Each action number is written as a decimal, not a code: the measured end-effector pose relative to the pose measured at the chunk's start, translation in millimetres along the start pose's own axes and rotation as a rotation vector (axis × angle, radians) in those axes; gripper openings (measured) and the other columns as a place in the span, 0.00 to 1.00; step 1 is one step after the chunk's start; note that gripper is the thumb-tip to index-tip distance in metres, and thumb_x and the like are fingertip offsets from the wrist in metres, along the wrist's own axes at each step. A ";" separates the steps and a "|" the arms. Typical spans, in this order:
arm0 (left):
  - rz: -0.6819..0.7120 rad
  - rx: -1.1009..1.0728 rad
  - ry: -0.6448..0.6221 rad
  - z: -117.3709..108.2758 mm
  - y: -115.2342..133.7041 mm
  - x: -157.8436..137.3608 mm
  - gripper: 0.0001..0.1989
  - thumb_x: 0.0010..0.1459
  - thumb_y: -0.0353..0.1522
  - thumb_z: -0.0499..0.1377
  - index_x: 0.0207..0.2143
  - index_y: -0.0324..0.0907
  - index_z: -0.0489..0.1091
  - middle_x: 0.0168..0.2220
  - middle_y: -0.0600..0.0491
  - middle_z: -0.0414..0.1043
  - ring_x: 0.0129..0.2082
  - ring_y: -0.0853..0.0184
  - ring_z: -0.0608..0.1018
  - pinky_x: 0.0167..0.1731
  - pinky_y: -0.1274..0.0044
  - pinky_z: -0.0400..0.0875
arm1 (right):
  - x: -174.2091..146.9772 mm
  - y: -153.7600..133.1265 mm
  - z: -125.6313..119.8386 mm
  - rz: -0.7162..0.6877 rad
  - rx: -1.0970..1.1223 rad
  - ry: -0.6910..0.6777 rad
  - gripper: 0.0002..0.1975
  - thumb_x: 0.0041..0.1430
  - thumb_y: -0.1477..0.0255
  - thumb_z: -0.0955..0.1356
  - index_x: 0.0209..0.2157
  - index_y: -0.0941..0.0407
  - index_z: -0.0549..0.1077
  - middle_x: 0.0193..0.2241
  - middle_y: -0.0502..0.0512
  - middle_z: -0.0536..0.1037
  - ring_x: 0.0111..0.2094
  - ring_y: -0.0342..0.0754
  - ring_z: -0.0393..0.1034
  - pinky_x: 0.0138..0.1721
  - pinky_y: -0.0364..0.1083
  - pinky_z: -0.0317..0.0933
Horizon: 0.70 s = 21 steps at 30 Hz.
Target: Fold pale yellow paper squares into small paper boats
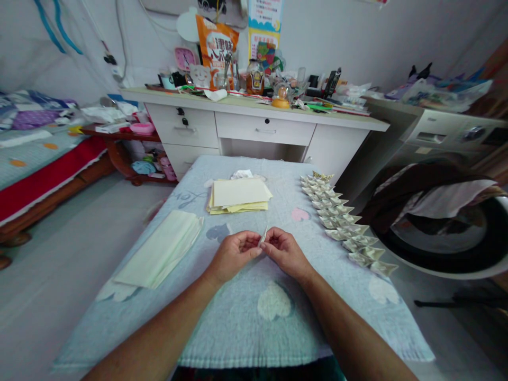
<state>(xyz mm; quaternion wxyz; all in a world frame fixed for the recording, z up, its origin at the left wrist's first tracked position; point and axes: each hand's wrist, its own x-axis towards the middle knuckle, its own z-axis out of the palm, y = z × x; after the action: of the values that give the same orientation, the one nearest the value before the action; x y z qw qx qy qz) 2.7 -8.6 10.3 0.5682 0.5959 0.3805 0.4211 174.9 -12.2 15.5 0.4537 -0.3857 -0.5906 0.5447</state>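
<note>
Over the middle of the cloth-covered table, my left hand and my right hand meet around a small piece of folded paper. Both hands pinch it between thumb and fingers, and most of it is hidden by them. Just beyond lies a stack of cream and yellow paper sheets. To the left rests a pile of long pale paper sheets. Along the right side stand rows of several folded paper boats, close together.
Crumpled white paper sits behind the stack. Past the table, a white desk carries a jar, an orange snack bag and clutter. A washing machine with its door open stands at right, a bed at left.
</note>
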 end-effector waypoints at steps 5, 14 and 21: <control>-0.015 -0.058 -0.003 0.3 -2.3 1.8 0.12 0.50 0.32 0.65 0.38 0.38 0.71 0.37 0.50 0.77 0.37 0.66 0.78 0.43 0.73 0.71 | 0.0 -1.4 0.2 -0.009 0.001 0.003 0.16 0.52 0.60 0.72 0.28 0.56 0.67 0.24 0.47 0.66 0.25 0.40 0.58 0.29 0.41 0.53; -0.028 -0.098 -0.008 1.3 -3.0 2.6 0.12 0.50 0.31 0.65 0.38 0.38 0.71 0.36 0.51 0.76 0.36 0.67 0.77 0.42 0.74 0.71 | -0.6 0.4 -1.3 -0.015 -0.018 -0.003 0.15 0.53 0.60 0.71 0.28 0.56 0.66 0.24 0.47 0.66 0.25 0.40 0.58 0.28 0.41 0.53; -0.043 -0.115 -0.009 1.9 -5.3 2.4 0.13 0.49 0.32 0.65 0.38 0.38 0.71 0.36 0.50 0.76 0.36 0.67 0.77 0.40 0.75 0.71 | -1.0 -3.8 0.8 -0.014 -0.032 0.010 0.14 0.52 0.62 0.71 0.27 0.56 0.65 0.23 0.46 0.65 0.24 0.40 0.58 0.27 0.40 0.52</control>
<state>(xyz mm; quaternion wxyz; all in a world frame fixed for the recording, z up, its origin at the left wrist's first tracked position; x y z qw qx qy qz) 5.5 -6.7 5.2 0.6120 0.5559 0.3659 0.4273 174.6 -13.8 19.2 0.4544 -0.3913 -0.5995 0.5301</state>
